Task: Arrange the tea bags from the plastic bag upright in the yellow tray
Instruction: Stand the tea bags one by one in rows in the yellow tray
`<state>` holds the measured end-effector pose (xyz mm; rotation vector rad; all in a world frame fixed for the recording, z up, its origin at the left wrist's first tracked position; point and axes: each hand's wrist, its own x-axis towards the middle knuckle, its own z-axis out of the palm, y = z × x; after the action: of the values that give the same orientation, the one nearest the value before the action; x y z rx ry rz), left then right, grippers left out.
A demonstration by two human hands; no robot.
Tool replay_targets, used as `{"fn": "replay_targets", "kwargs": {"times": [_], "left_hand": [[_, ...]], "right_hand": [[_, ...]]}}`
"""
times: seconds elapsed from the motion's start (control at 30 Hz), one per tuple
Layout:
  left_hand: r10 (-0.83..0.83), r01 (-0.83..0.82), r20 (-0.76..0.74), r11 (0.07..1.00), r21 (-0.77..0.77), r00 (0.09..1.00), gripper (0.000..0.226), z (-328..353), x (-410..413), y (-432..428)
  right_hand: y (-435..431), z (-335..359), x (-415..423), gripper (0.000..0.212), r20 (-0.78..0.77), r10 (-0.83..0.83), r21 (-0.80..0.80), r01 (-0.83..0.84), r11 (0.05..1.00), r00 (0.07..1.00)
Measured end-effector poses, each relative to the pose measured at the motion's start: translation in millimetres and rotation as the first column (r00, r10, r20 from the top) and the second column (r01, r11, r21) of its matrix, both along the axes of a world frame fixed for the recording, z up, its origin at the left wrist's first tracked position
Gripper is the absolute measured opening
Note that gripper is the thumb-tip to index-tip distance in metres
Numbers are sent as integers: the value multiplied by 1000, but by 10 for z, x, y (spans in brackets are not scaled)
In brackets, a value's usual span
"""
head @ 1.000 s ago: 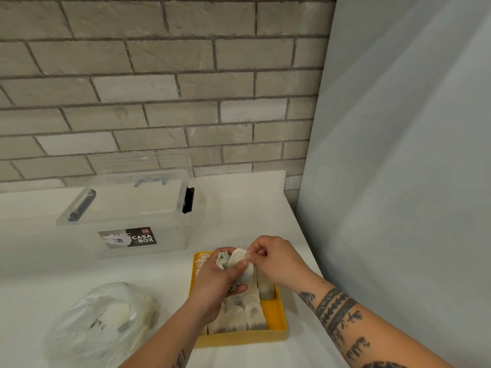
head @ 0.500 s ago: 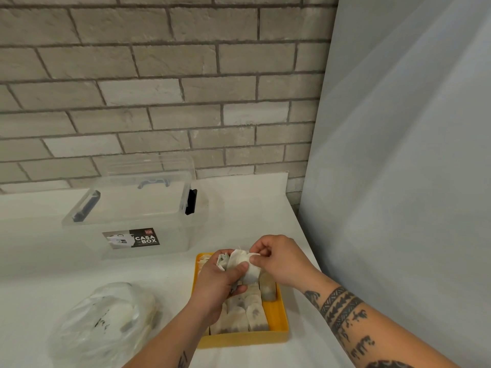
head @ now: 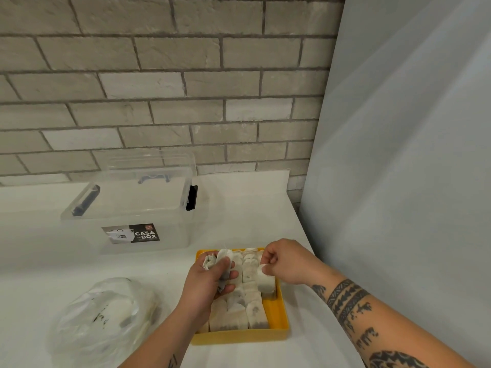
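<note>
Seating one tea bag (head: 266, 282): right hand (head: 288, 262) pinches its top, tray (head: 239, 337) gap just beneath. Lower it vertical, snug against neighbours. Left hand (head: 210, 284), alongside, grips spare bags (head: 216, 258).

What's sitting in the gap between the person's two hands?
In the head view, upright tea bags in the yellow tray fill the gap between the left hand and the right hand.
</note>
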<state>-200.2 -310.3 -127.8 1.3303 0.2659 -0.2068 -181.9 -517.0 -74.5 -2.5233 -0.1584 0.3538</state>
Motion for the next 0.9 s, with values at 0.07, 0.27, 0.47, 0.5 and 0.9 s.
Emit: {"fn": "replay_targets", "kwargs": {"times": [0.07, 0.27, 0.47, 0.5, 0.9], "left_hand": [[-1, 1, -3, 1000, -2, 1000, 13, -29, 0, 10], [-5, 5, -8, 1000, -5, 1000, 14, -55, -1, 25], [-9, 9, -9, 1000, -17, 1000, 17, -35, 7, 45], [-6, 6, -15, 1000, -22, 1000, 17, -29, 6, 45], [-92, 92, 2, 996, -5, 996, 15, 98, -31, 5]], "right_hand": [[22, -84, -22, 7, -1, 19, -70, -19, 997, 1000], [99, -252, -84, 20, 103, 193, -434, -130, 891, 976], [96, -282, -42, 17, 165, 277, -544, -147, 826, 947], [102, -281, -36, 17, 166, 282, -557, -146, 818, 945], [125, -184, -11, 16, 219, 219, -433, -106, 895, 951]]}}
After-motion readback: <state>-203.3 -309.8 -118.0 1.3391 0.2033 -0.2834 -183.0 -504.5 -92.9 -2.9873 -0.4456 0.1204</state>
